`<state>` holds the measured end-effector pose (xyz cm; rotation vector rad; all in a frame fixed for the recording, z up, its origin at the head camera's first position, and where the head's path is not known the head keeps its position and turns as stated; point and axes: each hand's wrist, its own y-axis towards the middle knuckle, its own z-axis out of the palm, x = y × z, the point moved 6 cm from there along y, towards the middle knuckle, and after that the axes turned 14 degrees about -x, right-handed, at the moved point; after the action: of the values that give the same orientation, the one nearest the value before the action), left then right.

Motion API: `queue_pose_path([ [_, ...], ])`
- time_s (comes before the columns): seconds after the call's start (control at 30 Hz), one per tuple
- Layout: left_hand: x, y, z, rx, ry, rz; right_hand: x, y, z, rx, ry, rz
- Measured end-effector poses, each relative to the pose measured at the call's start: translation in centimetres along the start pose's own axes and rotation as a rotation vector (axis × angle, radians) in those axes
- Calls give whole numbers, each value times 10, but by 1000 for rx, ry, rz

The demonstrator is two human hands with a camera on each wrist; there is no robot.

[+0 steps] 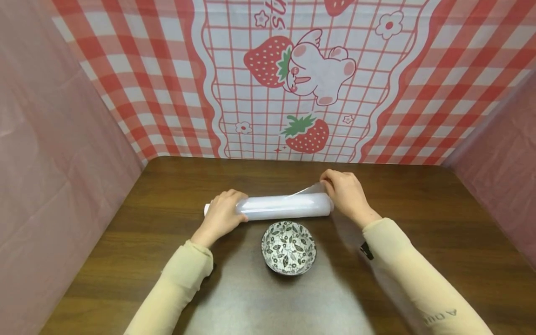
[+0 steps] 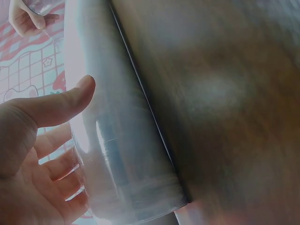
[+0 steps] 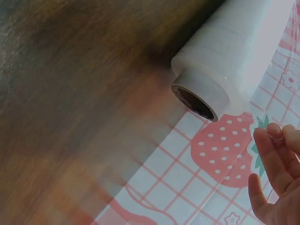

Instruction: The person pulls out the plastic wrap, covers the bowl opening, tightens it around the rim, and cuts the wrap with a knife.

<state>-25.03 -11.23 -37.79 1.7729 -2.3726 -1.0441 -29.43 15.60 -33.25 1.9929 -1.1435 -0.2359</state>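
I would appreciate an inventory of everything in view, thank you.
Wooden table: one, brown, central
Leaf-patterned bowl: one, white and dark, on the table
Plastic film roll: one, whitish, beyond the bowl
Core tube: one, pale, inside the roll
Loose film: one flap, clear, lifted off the roll
Strawberry-print cloth: one, red and white, behind the table
Side cloths: two, pink, left and right
Sleeves: two, pale yellow, both arms
Partly hidden item: one, black, at right cuff
Left grip: one, holding the roll
Right grip: one, pinching the film

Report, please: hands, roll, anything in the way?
Left hand holds roll. Right hand pinches film, raised at roll's right end. Roll on its side. Bowl on near side, probably not blocking.
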Motion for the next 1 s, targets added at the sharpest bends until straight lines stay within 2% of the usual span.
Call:
queue_pose_path([
  [0.3,-11,3,5,3,-8,56,-10,-6,-9,23,2,56],
  [0.63,-22,12,10,21,-3,79,-17,-8,-20,11,-11,91],
  [0.83,-26,14,13,56,10,83,-21,-11,-20,31,-16,134],
  [1.0,-35,20,14,85,36,112,-23,-11,-19,41,-17,152],
])
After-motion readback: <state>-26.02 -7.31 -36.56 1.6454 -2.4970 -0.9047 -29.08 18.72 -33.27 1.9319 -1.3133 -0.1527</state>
